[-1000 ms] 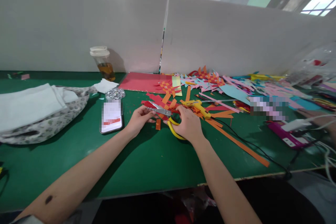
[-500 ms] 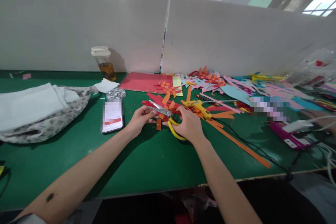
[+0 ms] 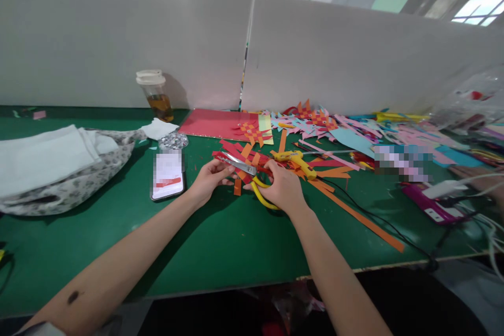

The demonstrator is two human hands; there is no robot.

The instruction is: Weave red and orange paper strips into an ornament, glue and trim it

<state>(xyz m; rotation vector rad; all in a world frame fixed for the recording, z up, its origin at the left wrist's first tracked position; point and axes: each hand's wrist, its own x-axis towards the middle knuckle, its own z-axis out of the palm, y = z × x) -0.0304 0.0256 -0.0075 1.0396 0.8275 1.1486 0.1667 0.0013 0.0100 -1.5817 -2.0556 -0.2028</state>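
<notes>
My right hand (image 3: 282, 189) is closed on the yellow handles of a pair of scissors (image 3: 249, 173), whose metal blades point left over a woven piece of red and orange paper strips (image 3: 242, 157). My left hand (image 3: 208, 179) pinches that paper piece at its left side, just under the blade tips. Both hands rest low over the green table (image 3: 220, 241). A short orange strip (image 3: 237, 187) hangs between the two hands.
A yellow glue gun (image 3: 294, 160) lies right of the scissors, its black cord trailing right. A phone (image 3: 168, 173), a patterned bag (image 3: 63, 168) and a lidded jar (image 3: 154, 92) stand left. Coloured paper scraps (image 3: 354, 134) cover the right; a long orange strip (image 3: 358, 218) runs diagonally.
The scissor blades have shifted slightly left and up over the paper; both hands stay almost in place.
</notes>
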